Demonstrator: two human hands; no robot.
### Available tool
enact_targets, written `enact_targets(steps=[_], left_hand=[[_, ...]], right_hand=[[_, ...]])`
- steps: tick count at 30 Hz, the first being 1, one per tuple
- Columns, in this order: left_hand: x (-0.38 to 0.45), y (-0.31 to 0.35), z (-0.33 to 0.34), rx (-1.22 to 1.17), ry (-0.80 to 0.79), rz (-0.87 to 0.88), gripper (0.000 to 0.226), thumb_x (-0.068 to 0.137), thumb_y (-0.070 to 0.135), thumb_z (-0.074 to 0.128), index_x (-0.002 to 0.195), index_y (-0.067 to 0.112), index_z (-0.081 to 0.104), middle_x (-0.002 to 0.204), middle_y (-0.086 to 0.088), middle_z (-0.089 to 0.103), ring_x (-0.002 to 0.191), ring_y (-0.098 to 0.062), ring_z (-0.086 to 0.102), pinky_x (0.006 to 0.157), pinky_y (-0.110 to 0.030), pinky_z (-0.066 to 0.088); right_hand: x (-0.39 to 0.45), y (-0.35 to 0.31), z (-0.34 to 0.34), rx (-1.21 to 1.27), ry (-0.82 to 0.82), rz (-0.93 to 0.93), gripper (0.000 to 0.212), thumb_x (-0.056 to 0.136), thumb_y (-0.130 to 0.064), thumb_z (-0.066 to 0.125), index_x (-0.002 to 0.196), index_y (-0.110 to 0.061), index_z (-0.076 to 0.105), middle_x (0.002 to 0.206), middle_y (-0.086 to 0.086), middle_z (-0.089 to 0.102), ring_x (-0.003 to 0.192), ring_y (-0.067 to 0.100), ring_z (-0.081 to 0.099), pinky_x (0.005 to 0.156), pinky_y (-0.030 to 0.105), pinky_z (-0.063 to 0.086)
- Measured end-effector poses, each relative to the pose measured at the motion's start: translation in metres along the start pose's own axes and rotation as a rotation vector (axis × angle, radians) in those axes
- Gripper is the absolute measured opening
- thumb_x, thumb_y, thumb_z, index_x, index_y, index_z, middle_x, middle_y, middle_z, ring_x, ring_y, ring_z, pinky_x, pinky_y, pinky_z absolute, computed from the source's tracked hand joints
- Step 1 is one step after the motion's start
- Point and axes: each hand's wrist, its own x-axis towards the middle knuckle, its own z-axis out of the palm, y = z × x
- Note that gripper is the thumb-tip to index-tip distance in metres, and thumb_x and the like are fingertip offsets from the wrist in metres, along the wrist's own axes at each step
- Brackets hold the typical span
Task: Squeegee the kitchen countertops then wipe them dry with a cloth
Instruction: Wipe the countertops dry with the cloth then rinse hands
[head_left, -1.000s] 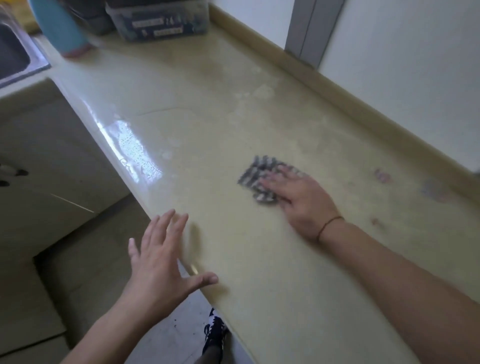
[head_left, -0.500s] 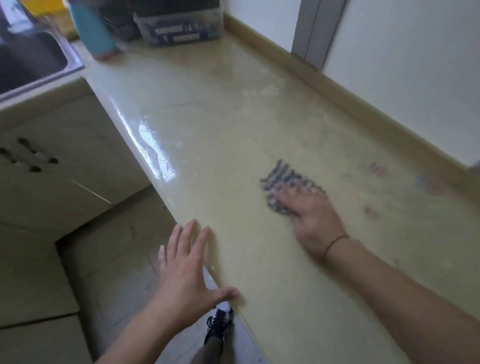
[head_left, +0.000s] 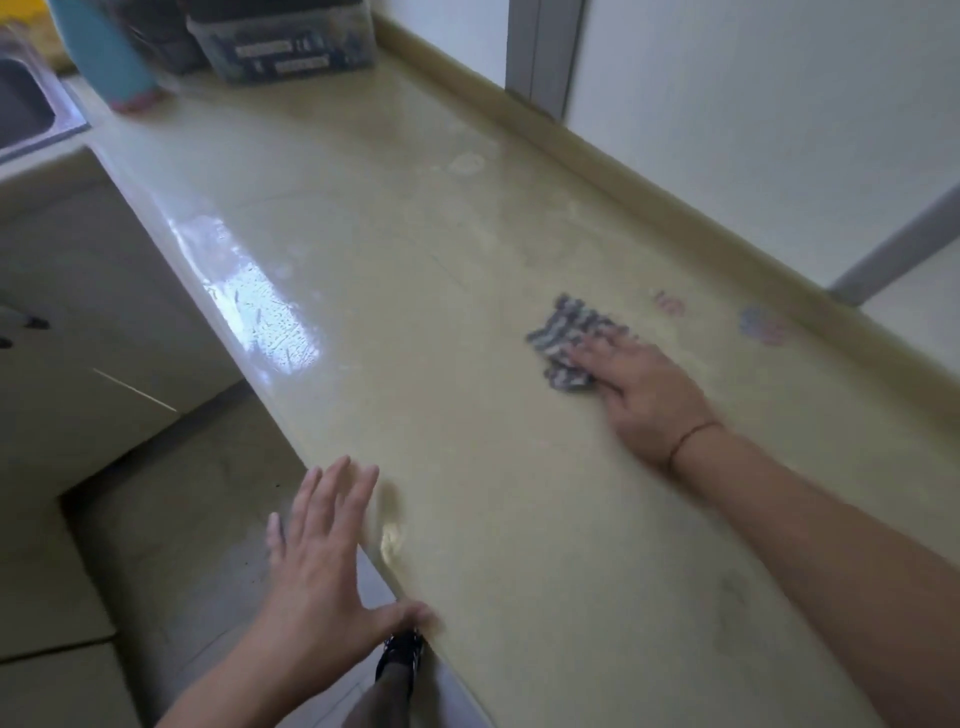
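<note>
Since the earlier frame, the right hand (head_left: 647, 392) is pushing the cloth (head_left: 566, 340) farther toward the back edge of the countertop (head_left: 415, 291). Its flat, straight fingers are pressing on the cloth. Near the front edge, the left hand (head_left: 322, 566) is spreading open, holding nothing.

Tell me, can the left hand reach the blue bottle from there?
Probably not without a step: the left hand is at the near counter edge, while the blue bottle stands at the far end. Nothing blocks the path.
</note>
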Motion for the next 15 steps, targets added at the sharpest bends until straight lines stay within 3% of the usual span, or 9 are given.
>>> enact_targets(steps=[3,6,9,13,15], left_hand=[[-0.006,-0.001,0.008,-0.016,-0.005,0.033,0.121,0.045,0.089,0.052,0.149,0.039,0.015,0.156,0.018,-0.012,0.144,-0.008,-0.023,0.117,-0.054,0.003],[-0.014,-0.002,0.015,-0.010,-0.004,0.049,0.118,0.048,0.086,0.055,0.149,0.037,0.021,0.159,0.012,-0.008,0.146,-0.012,-0.020,0.115,-0.056,0.005],[-0.019,0.001,0.018,0.013,-0.008,0.061,0.119,0.049,0.087,0.052,0.150,0.037,0.014,0.159,0.012,-0.014,0.143,-0.011,-0.026,0.116,-0.053,-0.002],[-0.021,0.005,0.012,-0.004,0.014,0.029,0.118,0.050,0.088,0.040,0.150,0.040,0.000,0.155,0.017,-0.023,0.139,-0.005,-0.033,0.117,-0.047,-0.009],[-0.021,0.009,0.009,-0.009,0.034,0.019,0.116,0.050,0.088,0.034,0.148,0.041,-0.007,0.153,0.018,-0.027,0.137,-0.003,-0.036,0.117,-0.044,-0.012]], right_hand=[[0.013,0.052,-0.033,-0.030,-0.085,0.159,0.047,0.092,-0.027,0.040,0.138,-0.028,0.052,0.145,0.000,0.048,0.139,0.024,0.037,0.117,0.044,0.027],[0.016,0.068,-0.042,-0.215,-0.026,0.374,0.054,0.085,-0.036,0.029,0.128,-0.021,0.058,0.141,0.012,0.051,0.124,0.036,0.048,0.108,0.045,0.038],[0.018,0.066,-0.046,-0.267,-0.019,0.383,0.047,0.083,-0.027,0.031,0.109,-0.002,0.062,0.134,0.023,0.052,0.118,0.038,0.050,0.102,0.041,0.040],[0.019,0.080,-0.061,-0.317,0.037,0.455,0.038,0.089,-0.002,0.046,0.124,0.003,0.058,0.140,0.022,0.047,0.126,0.038,0.045,0.106,0.041,0.037],[0.017,0.086,-0.064,-0.338,0.031,0.496,0.037,0.088,-0.005,0.045,0.121,0.005,0.060,0.140,0.022,0.048,0.127,0.038,0.044,0.106,0.041,0.037]])
